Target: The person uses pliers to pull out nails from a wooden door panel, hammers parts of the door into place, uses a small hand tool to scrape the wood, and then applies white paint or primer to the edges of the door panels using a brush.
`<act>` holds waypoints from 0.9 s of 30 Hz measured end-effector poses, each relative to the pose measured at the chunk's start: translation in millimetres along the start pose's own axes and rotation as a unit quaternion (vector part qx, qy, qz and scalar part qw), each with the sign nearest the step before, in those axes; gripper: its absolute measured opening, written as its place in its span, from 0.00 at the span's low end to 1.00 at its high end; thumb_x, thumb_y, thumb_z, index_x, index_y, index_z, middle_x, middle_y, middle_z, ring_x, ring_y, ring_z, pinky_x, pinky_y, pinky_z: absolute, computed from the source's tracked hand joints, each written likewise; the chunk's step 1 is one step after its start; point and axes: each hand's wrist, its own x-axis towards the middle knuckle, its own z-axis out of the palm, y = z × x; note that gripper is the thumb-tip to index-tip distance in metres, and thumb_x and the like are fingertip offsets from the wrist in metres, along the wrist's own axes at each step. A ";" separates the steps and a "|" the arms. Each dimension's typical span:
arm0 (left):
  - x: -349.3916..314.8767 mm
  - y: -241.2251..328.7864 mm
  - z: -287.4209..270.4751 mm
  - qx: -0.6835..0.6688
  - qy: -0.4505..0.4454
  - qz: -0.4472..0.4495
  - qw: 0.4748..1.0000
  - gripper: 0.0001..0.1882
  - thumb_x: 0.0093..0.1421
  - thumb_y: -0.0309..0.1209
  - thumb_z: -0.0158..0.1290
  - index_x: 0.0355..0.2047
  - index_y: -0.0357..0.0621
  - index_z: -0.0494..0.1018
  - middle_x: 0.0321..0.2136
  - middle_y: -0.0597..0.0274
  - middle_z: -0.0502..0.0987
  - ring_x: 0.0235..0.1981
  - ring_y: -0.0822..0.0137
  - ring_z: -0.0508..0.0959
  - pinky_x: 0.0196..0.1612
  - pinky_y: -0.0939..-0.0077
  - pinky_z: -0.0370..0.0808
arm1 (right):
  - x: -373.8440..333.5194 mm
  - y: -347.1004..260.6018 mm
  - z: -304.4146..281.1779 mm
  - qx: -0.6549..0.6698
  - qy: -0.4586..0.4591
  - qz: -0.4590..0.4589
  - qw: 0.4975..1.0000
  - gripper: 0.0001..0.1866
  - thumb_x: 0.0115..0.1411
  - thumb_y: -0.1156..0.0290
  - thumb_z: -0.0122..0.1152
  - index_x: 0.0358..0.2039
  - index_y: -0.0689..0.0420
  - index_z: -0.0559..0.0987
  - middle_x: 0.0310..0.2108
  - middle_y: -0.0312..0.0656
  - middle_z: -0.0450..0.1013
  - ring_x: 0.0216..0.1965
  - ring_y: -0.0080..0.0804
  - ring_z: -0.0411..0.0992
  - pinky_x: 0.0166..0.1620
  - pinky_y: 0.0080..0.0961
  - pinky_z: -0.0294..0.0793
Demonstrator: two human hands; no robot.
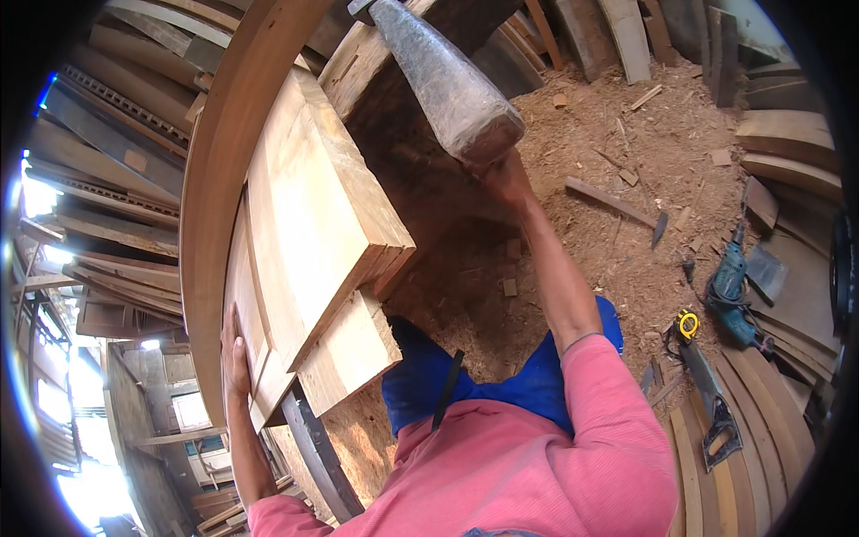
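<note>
Head camera is looking down at a person in a pink long-sleeved shirt (528,465) and blue trousers (465,380), working in a wood shop. Their right hand (506,174) is closing around the thick end of a long grey tapered club-like tool (443,76), which is reaching up and away toward the top of the picture. Their left hand (234,353) is lying flat, fingers spread, on the edge of a stack of pale timber blocks (309,224), gripping nothing. A long curved brown wooden rail (215,179) is running along the far left side of the blocks, just beside that hand. Sawdust (626,152) is covering the floor. Well apart on the right, a teal power drill (734,291), a yellow tape measure (687,324) and a handsaw (711,403) are lying near a row of curved wooden strips (743,430).
</note>
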 end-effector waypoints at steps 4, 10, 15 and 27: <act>-1.1 -1.9 0.1 0.008 0.004 -0.005 1.000 0.38 0.66 0.49 0.34 0.69 0.38 0.55 0.70 0.48 0.56 0.73 0.54 0.51 0.73 0.61 0.43 | 1.3 -6.1 -0.4 0.010 -0.009 0.015 1.000 0.06 0.57 0.76 0.65 0.35 0.64 0.82 0.26 0.38 0.78 0.29 0.22 0.73 0.34 0.26 0.72; 0.3 -2.3 0.1 0.003 0.003 -0.008 1.000 0.38 0.65 0.50 0.34 0.69 0.38 0.55 0.70 0.48 0.56 0.73 0.53 0.51 0.73 0.61 0.43 | 2.7 14.3 -2.9 -0.066 -0.015 -0.025 0.997 0.07 0.56 0.74 0.66 0.34 0.61 0.83 0.26 0.41 0.78 0.29 0.26 0.75 0.34 0.30 0.72; 0.6 -0.4 0.7 0.012 0.002 -0.012 1.000 0.39 0.65 0.51 0.34 0.69 0.38 0.55 0.70 0.48 0.56 0.72 0.53 0.52 0.73 0.61 0.43 | 3.9 11.7 -3.1 -0.132 -0.008 -0.118 0.984 0.07 0.56 0.70 0.65 0.32 0.60 0.82 0.28 0.51 0.77 0.31 0.46 0.77 0.36 0.38 0.73; 2.4 -7.7 0.1 -0.005 0.006 -0.005 1.000 0.40 0.64 0.53 0.35 0.69 0.38 0.56 0.70 0.48 0.57 0.72 0.53 0.52 0.73 0.60 0.44 | 0.4 6.3 0.4 -0.228 0.009 -0.182 0.957 0.08 0.59 0.69 0.59 0.30 0.61 0.80 0.33 0.57 0.75 0.38 0.60 0.74 0.41 0.48 0.72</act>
